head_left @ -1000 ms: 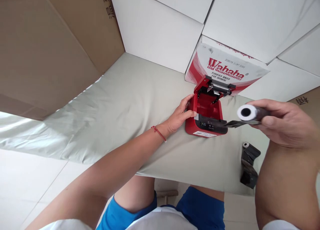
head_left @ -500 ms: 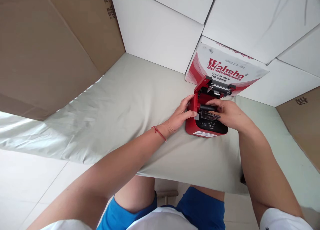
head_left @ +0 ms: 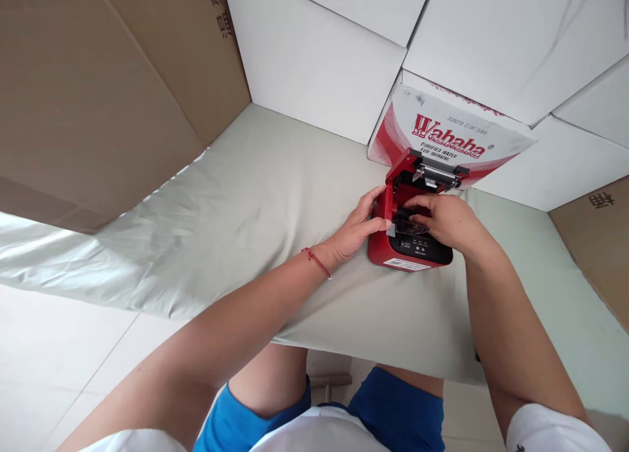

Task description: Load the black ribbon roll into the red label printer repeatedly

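The red printer sits on the cloth-covered table, right of centre, its lid raised at the far side, in front of the Wahaha box. The left hand is clamped on the printer's left side, thumb at the near corner. The right hand reaches in from the right, fingers at the dark paper roll inside; whether they pinch it, I cannot tell.

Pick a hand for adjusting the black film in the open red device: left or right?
Right hand, likely: it reaches inside the red device, at the black film, while the left hand braces the device's side.
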A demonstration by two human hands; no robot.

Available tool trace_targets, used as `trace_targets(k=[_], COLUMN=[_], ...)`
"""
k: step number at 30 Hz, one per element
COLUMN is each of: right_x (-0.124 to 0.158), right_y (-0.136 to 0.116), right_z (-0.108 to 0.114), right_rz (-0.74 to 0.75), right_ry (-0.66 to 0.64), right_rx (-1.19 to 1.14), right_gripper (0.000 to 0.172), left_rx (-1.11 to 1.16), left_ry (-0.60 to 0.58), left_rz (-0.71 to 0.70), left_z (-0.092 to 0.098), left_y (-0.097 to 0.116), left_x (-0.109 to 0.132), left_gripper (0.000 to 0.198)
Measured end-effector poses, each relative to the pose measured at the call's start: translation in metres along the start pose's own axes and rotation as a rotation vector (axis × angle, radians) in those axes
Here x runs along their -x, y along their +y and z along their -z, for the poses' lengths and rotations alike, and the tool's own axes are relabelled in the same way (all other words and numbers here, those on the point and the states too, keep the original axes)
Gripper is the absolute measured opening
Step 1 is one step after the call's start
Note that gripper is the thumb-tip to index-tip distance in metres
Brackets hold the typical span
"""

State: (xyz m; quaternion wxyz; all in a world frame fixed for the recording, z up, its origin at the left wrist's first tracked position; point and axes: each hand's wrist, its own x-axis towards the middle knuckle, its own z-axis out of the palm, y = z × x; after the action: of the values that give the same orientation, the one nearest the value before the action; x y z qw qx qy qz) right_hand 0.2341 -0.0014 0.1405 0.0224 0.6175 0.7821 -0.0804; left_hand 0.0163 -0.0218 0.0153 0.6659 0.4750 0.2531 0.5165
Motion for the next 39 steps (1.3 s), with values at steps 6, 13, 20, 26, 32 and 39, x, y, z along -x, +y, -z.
trace_targets(k=[6, 13, 20, 26, 32, 39], right_x=[0.002, -0.004, 0.038, 0.087, 0.112, 0.133], right_y=[-0.006, -0.007, -0.005, -0.002, -0.004, -0.010], right_z=[0.005, 0.011, 0.008, -0.020, -0.052, -0.058], right_rz=[0.001, 0.011, 0.041, 0.444, 0.502, 0.579], right_ry=[-0.039, -0.069, 0.135, 0.344, 0.657, 0.743], right_rx=[0.048, -0.032, -0.626, -0.319, -0.094, -0.030], right_gripper=[0.046, 0.036, 0.038, 0.044, 0.042, 0.038], left_rx=[-0.006, -0.023, -0.087, -0.529, -0.992, -1.176], left_ry=[-0.009, -0.015, -0.011, 0.123, 0.218, 0.137], left_rz=[-0.013, -0.023, -0.059, -0.288, -0.912, -1.260], left_z=[0.003, 0.005, 0.004, -0.002, -0.025, -0.046], left_y=[-0.004, -0.008, -0.007, 0.005, 0.011, 0.009], left_x=[-0.001, -0.002, -0.001, 0.017, 0.037, 0.044], left_gripper=[0.090, 0.090, 0.085, 0.058, 0.047, 0.032])
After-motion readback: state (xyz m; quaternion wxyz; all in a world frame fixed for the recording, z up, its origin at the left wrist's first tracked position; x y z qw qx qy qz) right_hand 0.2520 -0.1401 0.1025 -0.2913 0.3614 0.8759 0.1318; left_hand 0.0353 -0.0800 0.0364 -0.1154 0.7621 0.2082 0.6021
